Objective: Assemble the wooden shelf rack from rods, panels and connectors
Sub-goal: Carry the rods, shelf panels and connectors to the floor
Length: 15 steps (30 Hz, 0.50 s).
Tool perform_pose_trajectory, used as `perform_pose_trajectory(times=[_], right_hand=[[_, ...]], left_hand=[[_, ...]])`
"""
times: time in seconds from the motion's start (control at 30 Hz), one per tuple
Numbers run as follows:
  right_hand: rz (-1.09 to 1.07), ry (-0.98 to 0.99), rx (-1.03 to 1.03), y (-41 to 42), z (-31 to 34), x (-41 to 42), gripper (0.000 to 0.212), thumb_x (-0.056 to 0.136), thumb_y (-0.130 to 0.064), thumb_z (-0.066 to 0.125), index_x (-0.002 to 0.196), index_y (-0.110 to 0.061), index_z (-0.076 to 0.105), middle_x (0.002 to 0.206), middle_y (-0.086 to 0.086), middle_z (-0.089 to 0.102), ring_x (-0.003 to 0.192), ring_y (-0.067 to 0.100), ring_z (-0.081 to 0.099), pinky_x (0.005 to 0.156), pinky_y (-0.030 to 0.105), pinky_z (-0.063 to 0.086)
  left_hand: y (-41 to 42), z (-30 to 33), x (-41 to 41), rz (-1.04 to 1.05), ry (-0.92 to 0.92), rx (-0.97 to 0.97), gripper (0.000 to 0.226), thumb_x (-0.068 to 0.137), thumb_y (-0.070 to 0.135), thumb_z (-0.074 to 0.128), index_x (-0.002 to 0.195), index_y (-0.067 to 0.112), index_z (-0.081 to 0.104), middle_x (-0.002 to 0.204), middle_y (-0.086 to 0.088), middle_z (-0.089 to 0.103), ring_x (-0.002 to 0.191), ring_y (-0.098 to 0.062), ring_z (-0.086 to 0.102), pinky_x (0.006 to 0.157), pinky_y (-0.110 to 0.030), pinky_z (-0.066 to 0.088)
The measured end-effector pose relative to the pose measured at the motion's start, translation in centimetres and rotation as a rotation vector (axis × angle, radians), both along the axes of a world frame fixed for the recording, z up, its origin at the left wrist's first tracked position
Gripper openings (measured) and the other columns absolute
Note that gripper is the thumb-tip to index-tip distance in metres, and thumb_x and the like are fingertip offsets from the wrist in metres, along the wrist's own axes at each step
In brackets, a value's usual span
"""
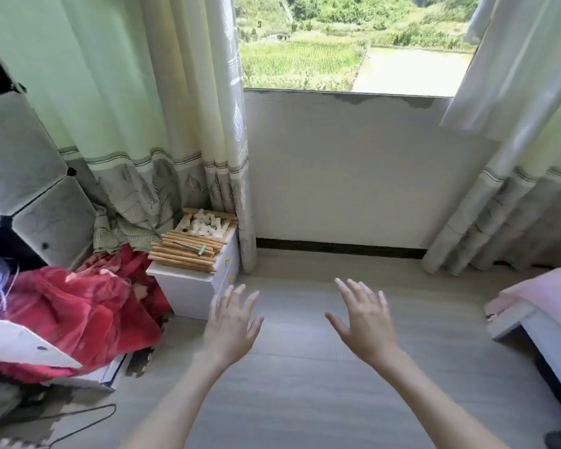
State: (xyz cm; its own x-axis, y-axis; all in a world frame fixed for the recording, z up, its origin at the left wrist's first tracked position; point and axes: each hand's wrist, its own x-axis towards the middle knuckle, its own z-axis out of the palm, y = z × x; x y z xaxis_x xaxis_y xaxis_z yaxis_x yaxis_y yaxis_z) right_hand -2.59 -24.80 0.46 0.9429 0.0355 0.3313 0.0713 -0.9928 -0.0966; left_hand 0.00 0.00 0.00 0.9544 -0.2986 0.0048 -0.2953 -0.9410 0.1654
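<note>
A pile of wooden rods (pixel 183 254) lies on a small white cabinet (pixel 191 291) left of centre. A small hammer with a green head (pixel 193 248) lies across the rods. Behind them, white connectors (pixel 204 224) sit inside a wooden frame-like panel (pixel 226 233). My left hand (pixel 232 322) and my right hand (pixel 365 322) are stretched out over the grey floor with fingers spread, holding nothing. The left hand is just right of the cabinet's front corner.
A red blanket (pixel 78 306) is heaped left of the cabinet, with a plastic cube wardrobe (pixel 30 176) behind it. Green curtains (pixel 127 108) hang at the window. A bed corner with pink cover (pixel 544 303) is at the right. A black cable (pixel 78 416) lies on the floor.
</note>
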Motion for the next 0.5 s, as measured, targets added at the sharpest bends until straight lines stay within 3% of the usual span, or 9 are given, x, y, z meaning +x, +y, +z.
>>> perform_pose_trajectory(times=[0.13,0.23,0.37,0.5], right_hand=[[0.084,0.022,0.031,-2.3,1.7,8.0,0.062,0.078,-0.053,0.039,0.120,-0.013,0.062,0.113,0.011,0.067,0.104,0.032,0.064,0.086,0.056,0.047],[0.154,0.051,0.028,-2.0,2.2,13.6,0.064,0.079,-0.053,0.036,0.122,-0.013,0.061,0.114,0.011,0.066,0.106,0.030,0.064,0.087,0.055,0.047],[0.258,0.088,0.008,-0.1,1.2,20.3,0.063,0.079,-0.053,0.036,0.121,-0.013,0.062,0.112,0.010,0.067,0.104,0.030,0.064,0.085,0.054,0.049],[0.336,0.188,-0.001,2.3,-1.3,26.3,0.058,0.079,-0.051,0.050,0.121,-0.013,0.062,0.112,0.010,0.067,0.103,0.030,0.064,0.084,0.053,0.049]], left_hand=[[-1.6,2.5,5.6,0.128,-0.066,-0.042,0.060,0.087,0.047,0.026,0.135,0.017,0.048,0.140,-0.013,0.044,0.136,-0.032,0.033,0.109,-0.052,0.025],[-1.0,3.2,9.0,0.228,-0.132,-0.022,0.049,0.089,0.038,0.040,0.132,0.017,0.053,0.135,-0.010,0.050,0.130,-0.031,0.039,0.103,-0.050,0.037],[1.8,1.5,12.0,0.389,-0.003,-0.027,0.051,0.082,0.041,0.035,0.114,0.013,0.064,0.115,-0.014,0.063,0.109,-0.036,0.059,0.083,-0.049,0.050],[4.5,-2.5,14.8,0.524,0.079,-0.046,0.051,0.084,0.040,0.039,0.120,0.012,0.062,0.125,-0.018,0.058,0.119,-0.039,0.052,0.091,-0.052,0.046]])
